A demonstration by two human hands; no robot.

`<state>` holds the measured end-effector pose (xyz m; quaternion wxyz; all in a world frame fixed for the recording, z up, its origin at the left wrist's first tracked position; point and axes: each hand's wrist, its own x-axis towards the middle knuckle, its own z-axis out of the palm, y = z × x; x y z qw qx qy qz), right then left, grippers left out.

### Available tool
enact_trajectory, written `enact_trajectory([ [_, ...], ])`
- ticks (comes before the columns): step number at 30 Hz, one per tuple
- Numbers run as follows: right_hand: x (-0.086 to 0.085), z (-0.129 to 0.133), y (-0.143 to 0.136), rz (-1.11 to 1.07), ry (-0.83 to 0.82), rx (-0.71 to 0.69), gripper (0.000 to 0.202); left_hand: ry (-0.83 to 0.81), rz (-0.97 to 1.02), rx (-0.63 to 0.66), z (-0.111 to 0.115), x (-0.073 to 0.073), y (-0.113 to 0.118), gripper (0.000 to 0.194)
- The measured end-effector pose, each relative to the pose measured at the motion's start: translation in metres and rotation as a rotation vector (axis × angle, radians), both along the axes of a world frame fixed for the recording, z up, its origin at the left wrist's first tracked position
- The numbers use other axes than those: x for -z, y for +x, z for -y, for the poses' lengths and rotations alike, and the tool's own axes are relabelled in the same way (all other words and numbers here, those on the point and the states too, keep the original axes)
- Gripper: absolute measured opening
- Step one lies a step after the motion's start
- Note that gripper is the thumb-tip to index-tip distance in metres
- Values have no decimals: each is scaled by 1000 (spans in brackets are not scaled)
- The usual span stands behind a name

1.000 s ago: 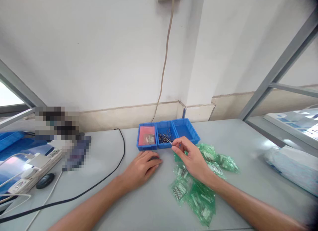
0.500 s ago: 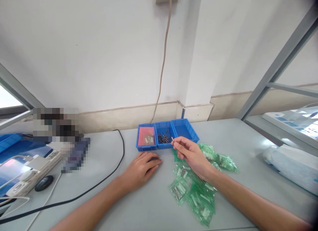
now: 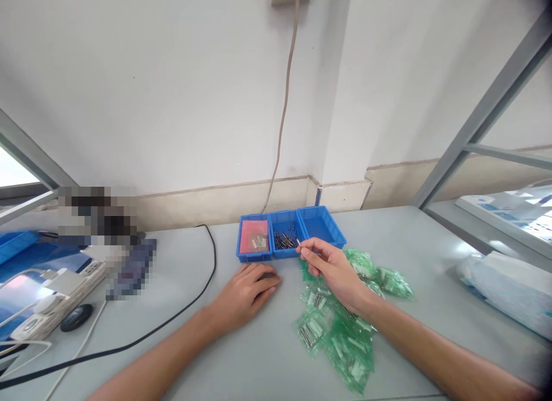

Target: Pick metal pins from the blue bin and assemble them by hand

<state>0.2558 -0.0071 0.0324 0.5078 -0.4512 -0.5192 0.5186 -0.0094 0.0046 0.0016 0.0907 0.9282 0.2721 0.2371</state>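
Observation:
My right hand is closed in a pinch above the front of the middle blue bin. A small shiny metal pin pokes up from between its thumb and index finger. Several dark metal pins lie loose in that bin. My left hand rests on the table just in front of the bins, fingers stretched out. A dark patch shows between those fingers, and I cannot make out what it is. Green plastic bags of metal pins lie below and around my right hand, partly hidden by it.
The left blue bin holds a pink sheet and a small clear bag of parts. A third blue bin stands on the right. A black cable, a power strip and a black mouse-like object lie left. A soft white-blue pack is at right.
The metal pin between my right fingertips has shifted and tilted very slightly. My left hand, the bins and the bags stay where they were.

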Motion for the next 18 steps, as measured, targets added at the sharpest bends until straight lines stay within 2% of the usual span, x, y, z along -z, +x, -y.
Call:
enact_trajectory([
  [6, 4, -1, 1, -36, -5, -17, 28, -9, -15, 5, 0, -1, -1, 30],
  [14, -3, 0, 0, -296, -88, -134, 28, -5, -24, -4, 0, 1, -2, 33],
  [16, -3, 0, 1, -256, -80, -115, 28, -1, -23, -8, 1, 0, -2, 33],
  [18, -1, 0, 2, -126, -43, -63, 28, -6, -25, -8, 1, 0, -1, 32],
])
